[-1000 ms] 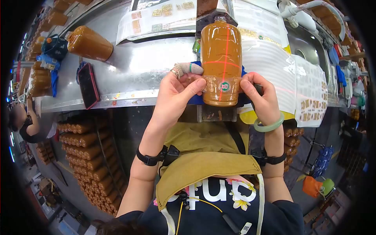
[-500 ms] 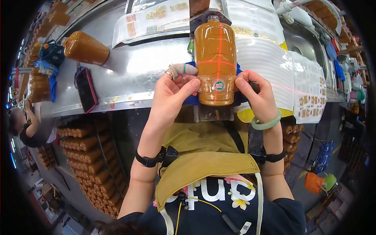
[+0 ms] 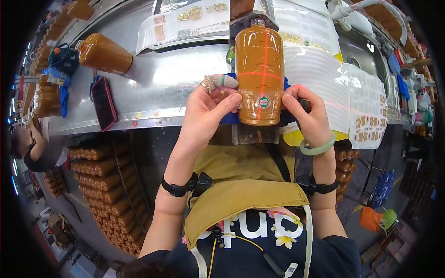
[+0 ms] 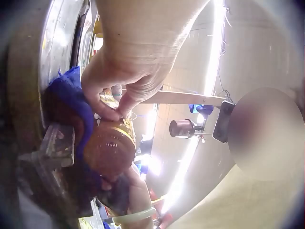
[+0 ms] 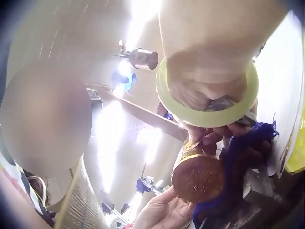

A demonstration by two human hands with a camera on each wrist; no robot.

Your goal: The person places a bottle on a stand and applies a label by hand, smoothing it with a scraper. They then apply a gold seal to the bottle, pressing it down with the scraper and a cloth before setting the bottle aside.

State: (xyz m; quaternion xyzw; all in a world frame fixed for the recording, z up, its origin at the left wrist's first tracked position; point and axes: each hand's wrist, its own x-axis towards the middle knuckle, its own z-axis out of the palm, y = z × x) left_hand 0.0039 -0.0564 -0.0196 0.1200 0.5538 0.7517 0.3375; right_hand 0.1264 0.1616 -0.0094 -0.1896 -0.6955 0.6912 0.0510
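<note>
Head view: amber bottle (image 3: 259,69) lies on its side in a jig at the near edge of the steel bench (image 3: 157,88), base toward the person, cap away; a red laser cross runs along and across its body. Left hand (image 3: 206,109) and right hand (image 3: 309,116) pinch the base end from either side, thumbs pressed on the gold label band (image 3: 262,99) just beside the small round green sticker (image 3: 263,103). Against half a second and a second ago, thumbs and bottle sit in almost the same place, only a slight drift in the frame that may be head motion; judged from that, the label is being held or smoothed down in place rather than repositioned. A blue cloth (image 3: 229,116) pads the bottle underneath. A phone (image 3: 103,103) and a second amber bottle (image 3: 104,53) lie well apart to the left; label sheets (image 3: 366,106) to the right. Left wrist view: fingers curl onto the rim of the bottle base (image 4: 108,151), blue cloth (image 4: 78,109) beside; the label itself is not readable here. Right wrist view: jade bangle (image 5: 207,102) fills the frame, fingertips on the bottle base (image 5: 198,177) partly masked by it; glare washes out the background. Label text too small to read anywhere.
</note>
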